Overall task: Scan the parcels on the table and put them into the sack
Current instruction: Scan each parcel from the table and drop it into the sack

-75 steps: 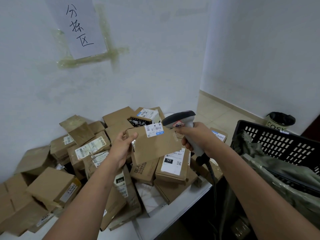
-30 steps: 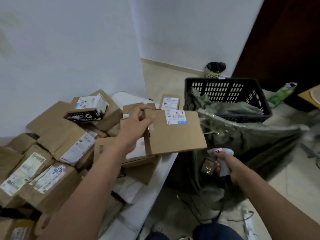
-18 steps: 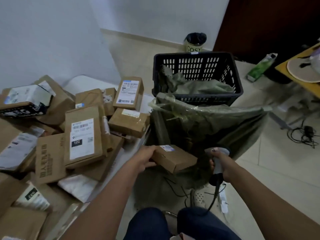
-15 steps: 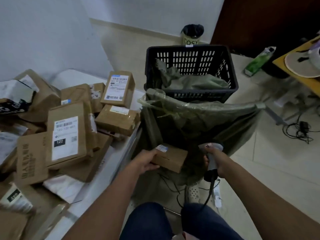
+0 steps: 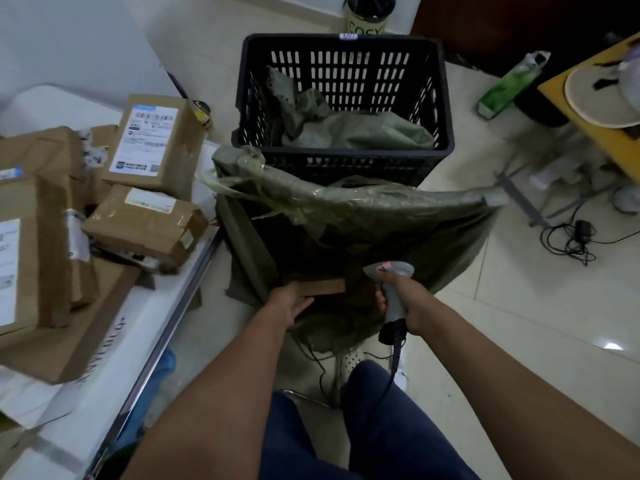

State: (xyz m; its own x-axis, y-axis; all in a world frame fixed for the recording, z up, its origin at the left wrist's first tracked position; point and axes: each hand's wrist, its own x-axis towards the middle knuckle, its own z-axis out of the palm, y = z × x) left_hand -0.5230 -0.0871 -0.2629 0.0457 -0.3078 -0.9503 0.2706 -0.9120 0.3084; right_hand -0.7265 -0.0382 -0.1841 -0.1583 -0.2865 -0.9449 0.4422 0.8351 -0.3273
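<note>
A black slatted crate (image 5: 346,64) stands on the tiled floor, holding crumpled green sacking (image 5: 349,128). Behind it sits a bin marked COSY (image 5: 367,15). Far right, a green bottle (image 5: 509,86) lies beside a yellow table (image 5: 588,133), with tangled black cables (image 5: 571,240) nearer.

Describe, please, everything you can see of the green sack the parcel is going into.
The sack is olive-green, of what looks like woven plastic, creased and slightly shiny. Its mouth hangs open, the far rim rolled over a bar, its inside dark. It stands on the floor between the table and the black crate. The left hand holds a brown parcel at its near edge; the right hand grips a scanner beside it.
</note>
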